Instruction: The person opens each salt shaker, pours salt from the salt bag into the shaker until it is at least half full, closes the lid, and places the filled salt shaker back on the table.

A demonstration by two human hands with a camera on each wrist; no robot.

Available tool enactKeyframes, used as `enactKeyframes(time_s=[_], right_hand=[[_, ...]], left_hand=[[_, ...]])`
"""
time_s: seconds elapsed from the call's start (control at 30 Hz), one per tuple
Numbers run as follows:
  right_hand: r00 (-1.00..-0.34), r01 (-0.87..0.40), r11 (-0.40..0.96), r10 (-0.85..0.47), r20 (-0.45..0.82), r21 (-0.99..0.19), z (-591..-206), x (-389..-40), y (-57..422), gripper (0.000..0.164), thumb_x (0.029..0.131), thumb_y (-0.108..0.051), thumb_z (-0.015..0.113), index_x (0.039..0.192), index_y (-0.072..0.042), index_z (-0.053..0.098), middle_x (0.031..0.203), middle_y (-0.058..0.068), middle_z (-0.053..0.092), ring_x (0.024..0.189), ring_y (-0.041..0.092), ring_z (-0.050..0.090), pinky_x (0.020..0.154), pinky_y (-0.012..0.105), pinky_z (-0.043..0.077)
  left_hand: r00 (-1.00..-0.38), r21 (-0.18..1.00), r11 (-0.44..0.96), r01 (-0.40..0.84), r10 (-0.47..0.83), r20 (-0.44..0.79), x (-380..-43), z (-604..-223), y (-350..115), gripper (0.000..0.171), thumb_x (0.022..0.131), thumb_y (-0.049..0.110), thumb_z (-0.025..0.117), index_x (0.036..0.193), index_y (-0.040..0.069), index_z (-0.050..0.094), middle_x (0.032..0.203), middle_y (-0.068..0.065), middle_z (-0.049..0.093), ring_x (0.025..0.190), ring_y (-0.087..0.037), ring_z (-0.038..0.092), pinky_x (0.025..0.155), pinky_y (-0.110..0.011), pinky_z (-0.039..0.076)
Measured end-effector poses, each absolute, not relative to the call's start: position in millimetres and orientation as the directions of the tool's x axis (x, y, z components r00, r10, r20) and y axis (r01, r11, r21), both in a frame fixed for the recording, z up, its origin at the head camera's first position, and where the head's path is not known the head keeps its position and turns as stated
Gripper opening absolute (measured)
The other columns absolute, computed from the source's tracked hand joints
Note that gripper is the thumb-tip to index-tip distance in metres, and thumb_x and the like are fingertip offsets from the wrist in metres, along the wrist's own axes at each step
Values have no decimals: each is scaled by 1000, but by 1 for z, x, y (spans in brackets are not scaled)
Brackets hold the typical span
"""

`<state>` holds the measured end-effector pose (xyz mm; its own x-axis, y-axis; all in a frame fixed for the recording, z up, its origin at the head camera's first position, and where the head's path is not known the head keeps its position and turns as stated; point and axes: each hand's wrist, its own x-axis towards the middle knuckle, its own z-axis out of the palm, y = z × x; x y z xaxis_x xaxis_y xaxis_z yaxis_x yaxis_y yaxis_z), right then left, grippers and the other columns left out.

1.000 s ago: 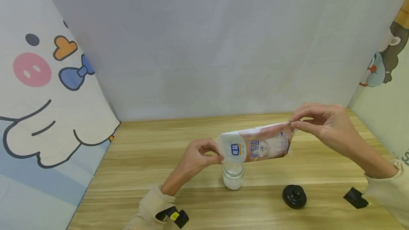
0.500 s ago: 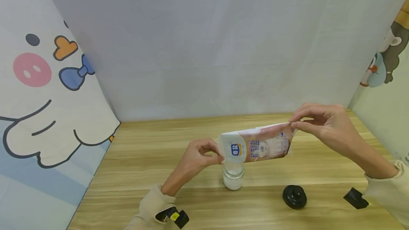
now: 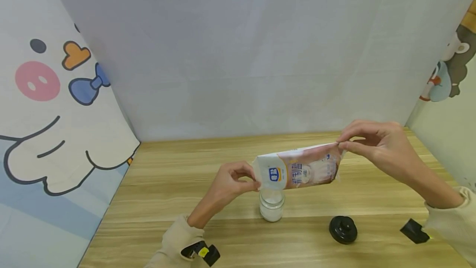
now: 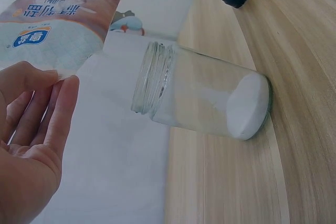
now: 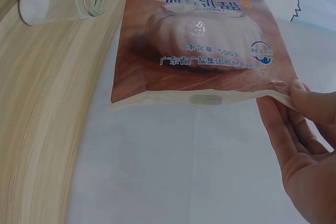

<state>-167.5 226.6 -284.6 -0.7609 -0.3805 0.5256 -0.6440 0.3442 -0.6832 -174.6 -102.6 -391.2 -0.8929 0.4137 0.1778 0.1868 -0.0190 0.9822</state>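
Note:
A brown and white salt bag (image 3: 303, 166) is stretched between both hands, tilted with its white end lower, just above a glass jar (image 3: 272, 210). The left hand (image 3: 234, 181) pinches a corner of the white end between thumb and fingers. At the raised brown end, the right hand (image 3: 375, 142) pinches a corner of the bag. The left wrist view shows the open-mouthed jar (image 4: 202, 95) standing on the table, a mound of white salt (image 4: 248, 106) at its bottom. In the right wrist view the bag (image 5: 202, 40) looks flat, its bottom seam towards the right hand.
To the right of the jar, a black knobbed lid (image 3: 343, 229) lies on the wooden table (image 3: 178, 152). A pale cloth wall (image 3: 260, 61) rises behind the table, with cartoon-printed panels (image 3: 55, 94) at the sides.

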Motion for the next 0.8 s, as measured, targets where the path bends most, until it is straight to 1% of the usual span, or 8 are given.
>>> enactKeyframes(time_s=[0.8], right_hand=[[-760, -647, 352, -376, 531, -676, -282, -166, 225, 20, 80, 16, 65, 87, -2, 70, 88, 10, 64, 81, 14, 61, 73, 19, 56]], left_hand=[[-896, 985, -22, 172, 412, 166, -173, -389, -103, 12, 77, -4, 72, 80, 5, 65, 85, -10, 66, 84, -25, 64, 73, -42, 58]])
